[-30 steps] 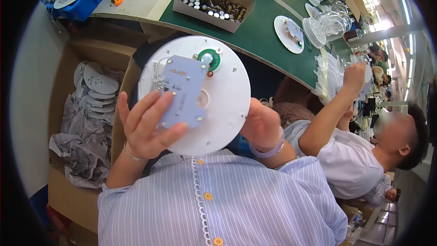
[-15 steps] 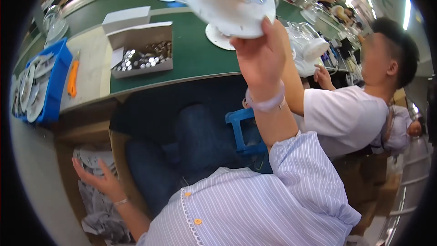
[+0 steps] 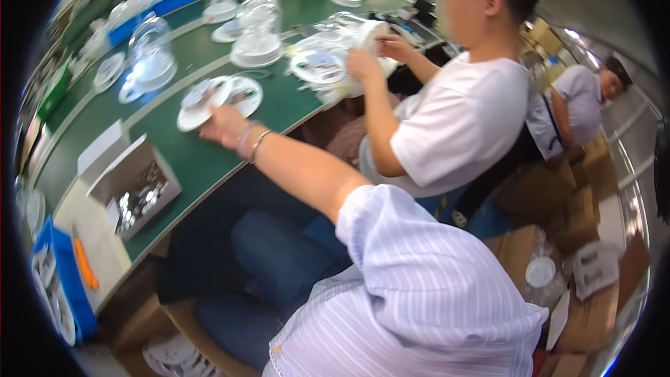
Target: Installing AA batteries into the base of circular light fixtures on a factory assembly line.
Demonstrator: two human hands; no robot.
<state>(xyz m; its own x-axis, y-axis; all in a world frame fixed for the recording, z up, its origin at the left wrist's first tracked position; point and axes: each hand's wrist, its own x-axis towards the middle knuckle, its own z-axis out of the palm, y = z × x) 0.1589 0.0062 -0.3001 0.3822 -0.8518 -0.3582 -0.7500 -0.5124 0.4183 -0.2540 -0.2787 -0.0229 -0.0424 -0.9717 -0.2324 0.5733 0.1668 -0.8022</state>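
My right hand reaches out over the green bench, its fingers closed at the near edge of a white round disc. Small parts show on the disc's upper face, too blurred to name. Partly behind it, a second white disc lies on the bench and slightly overlaps it in view. Whether the held disc rests on the bench or hovers just above it, I cannot tell. My left hand is out of the picture.
An open carton of shiny small metal parts stands near the bench edge. Left of it are an orange-handled tool and a blue bin of discs. Clear domes stand farther back. A co-worker in white sits at the right.
My right hand has brought the disc down from high in front of me to the bench area. My left hand has left the view. The head view has swung to the right.
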